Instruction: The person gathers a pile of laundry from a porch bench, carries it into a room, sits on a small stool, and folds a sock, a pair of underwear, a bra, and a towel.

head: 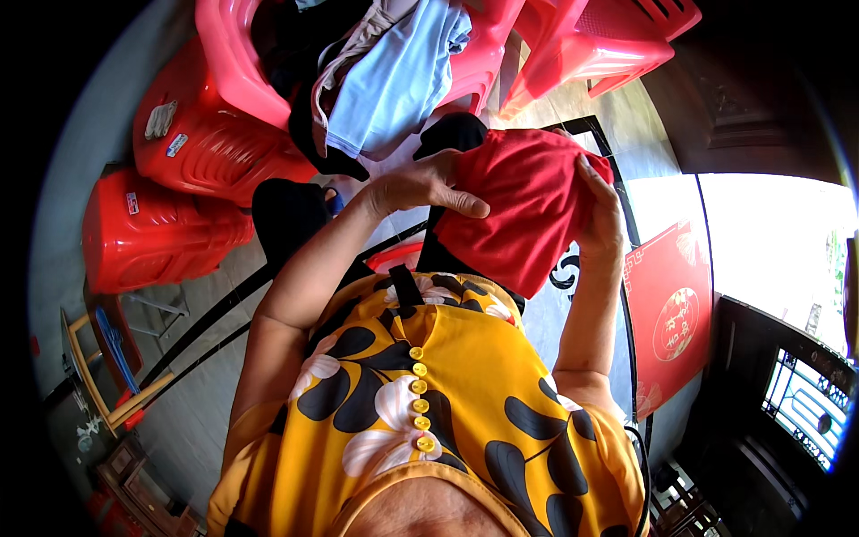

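Observation:
A folded or bunched red cloth (pixel 520 208) is stretched between my two hands above my lap. My left hand (pixel 436 184) grips its left edge, thumb lying on top and the fingers hidden behind the fabric. At the cloth's right edge, my right hand (pixel 600 201) holds it with the thumb in front and other fingers partly hidden. Beyond the cloth, light blue clothing (pixel 396 80) lies over a pink plastic chair (pixel 235 60), together with beige and black garments.
Stacked red plastic stools (pixel 168 228) stand at the left, one bearing a small white bundle (pixel 161 119). Another pink chair (pixel 597 40) is at the upper right. A red patterned mat (pixel 671 322) with writing lies beside the doorway. A wooden frame (pixel 87 376) stands lower left.

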Demonstrator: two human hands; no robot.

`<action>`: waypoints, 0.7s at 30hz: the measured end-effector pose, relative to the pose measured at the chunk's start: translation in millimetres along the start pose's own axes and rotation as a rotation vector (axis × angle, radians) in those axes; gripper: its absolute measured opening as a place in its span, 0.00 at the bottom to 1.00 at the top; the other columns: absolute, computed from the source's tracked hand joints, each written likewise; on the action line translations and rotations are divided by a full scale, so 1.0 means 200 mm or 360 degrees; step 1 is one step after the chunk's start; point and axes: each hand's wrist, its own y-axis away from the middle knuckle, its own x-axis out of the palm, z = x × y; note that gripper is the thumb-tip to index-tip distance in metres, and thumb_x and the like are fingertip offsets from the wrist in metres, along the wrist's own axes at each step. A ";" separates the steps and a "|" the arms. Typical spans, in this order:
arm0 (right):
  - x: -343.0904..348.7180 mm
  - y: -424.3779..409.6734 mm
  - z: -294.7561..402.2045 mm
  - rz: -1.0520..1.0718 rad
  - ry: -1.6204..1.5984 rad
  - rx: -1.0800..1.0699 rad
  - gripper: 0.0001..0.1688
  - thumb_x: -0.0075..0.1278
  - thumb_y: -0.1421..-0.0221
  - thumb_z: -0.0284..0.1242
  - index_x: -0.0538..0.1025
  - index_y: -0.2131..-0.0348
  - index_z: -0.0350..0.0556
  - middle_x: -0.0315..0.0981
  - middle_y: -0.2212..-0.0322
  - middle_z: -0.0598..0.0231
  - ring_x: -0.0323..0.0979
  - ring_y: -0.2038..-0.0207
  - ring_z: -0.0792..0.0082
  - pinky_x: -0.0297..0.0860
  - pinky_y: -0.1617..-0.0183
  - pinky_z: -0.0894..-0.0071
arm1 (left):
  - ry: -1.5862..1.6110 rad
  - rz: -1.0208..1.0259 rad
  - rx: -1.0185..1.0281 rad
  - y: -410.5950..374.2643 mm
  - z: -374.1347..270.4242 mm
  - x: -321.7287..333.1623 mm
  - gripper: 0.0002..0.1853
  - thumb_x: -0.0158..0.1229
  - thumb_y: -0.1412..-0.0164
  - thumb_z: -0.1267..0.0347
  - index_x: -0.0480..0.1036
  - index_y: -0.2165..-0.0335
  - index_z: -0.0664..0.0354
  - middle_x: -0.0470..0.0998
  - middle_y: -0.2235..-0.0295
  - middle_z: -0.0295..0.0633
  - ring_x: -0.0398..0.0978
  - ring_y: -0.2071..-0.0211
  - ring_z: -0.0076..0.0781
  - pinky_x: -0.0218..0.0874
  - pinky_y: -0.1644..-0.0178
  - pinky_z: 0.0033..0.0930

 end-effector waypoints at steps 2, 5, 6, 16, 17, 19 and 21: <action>-0.06 -0.08 -0.05 -0.0124 0.0124 -0.0011 0.16 0.52 0.47 0.30 0.72 0.60 0.37 0.75 0.64 0.57 0.75 0.62 0.68 0.71 0.55 0.70 | 0.0125 -0.0231 -0.0151 0.02 0.03 0.03 0.25 0.65 0.52 0.67 0.70 0.55 0.65 0.76 0.62 0.35 0.69 0.61 0.20 0.58 0.51 0.26; -0.30 -0.32 -0.25 -0.0159 0.0338 0.0160 0.14 0.55 0.48 0.36 0.74 0.67 0.44 0.75 0.70 0.67 0.74 0.70 0.76 0.71 0.64 0.77 | 0.0125 -0.0622 -0.0369 -0.01 0.27 -0.03 0.21 0.63 0.49 0.66 0.71 0.57 0.62 0.75 0.62 0.34 0.70 0.61 0.20 0.61 0.53 0.25; -0.41 -0.35 -0.31 -0.0107 0.0518 0.0290 0.15 0.56 0.50 0.38 0.75 0.69 0.45 0.75 0.72 0.69 0.72 0.72 0.79 0.70 0.65 0.80 | 0.0019 -0.0686 -0.0418 0.00 0.39 -0.06 0.24 0.64 0.50 0.65 0.69 0.55 0.63 0.75 0.61 0.36 0.70 0.61 0.21 0.61 0.52 0.26; -0.35 -0.26 -0.44 -0.0150 0.0571 0.0133 0.16 0.59 0.55 0.26 0.75 0.62 0.43 0.76 0.68 0.66 0.74 0.67 0.76 0.69 0.57 0.78 | 0.0343 -0.0812 -0.0646 0.07 0.39 -0.12 0.30 0.63 0.51 0.64 0.64 0.52 0.66 0.74 0.61 0.41 0.72 0.61 0.24 0.62 0.53 0.26; -0.34 -0.27 -0.45 -0.0127 0.0505 0.0021 0.16 0.59 0.55 0.23 0.75 0.62 0.43 0.76 0.67 0.65 0.74 0.66 0.75 0.69 0.56 0.77 | 0.0329 -0.0760 -0.0622 0.07 0.40 -0.14 0.28 0.63 0.50 0.64 0.65 0.53 0.65 0.74 0.62 0.39 0.73 0.63 0.23 0.63 0.54 0.26; -0.33 -0.28 -0.45 -0.0071 0.0525 -0.0040 0.16 0.57 0.54 0.20 0.75 0.62 0.43 0.76 0.66 0.65 0.74 0.65 0.76 0.69 0.56 0.76 | 0.0127 -0.0822 -0.0532 0.06 0.47 -0.15 0.22 0.61 0.49 0.66 0.69 0.56 0.64 0.75 0.65 0.35 0.72 0.65 0.19 0.64 0.57 0.24; -0.33 -0.28 -0.46 -0.0054 0.0604 -0.0100 0.16 0.56 0.54 0.19 0.75 0.61 0.43 0.76 0.66 0.66 0.73 0.65 0.76 0.69 0.55 0.76 | -0.0030 -0.0878 -0.0456 0.05 0.51 -0.15 0.17 0.59 0.47 0.68 0.71 0.58 0.62 0.76 0.67 0.32 0.72 0.66 0.17 0.64 0.59 0.24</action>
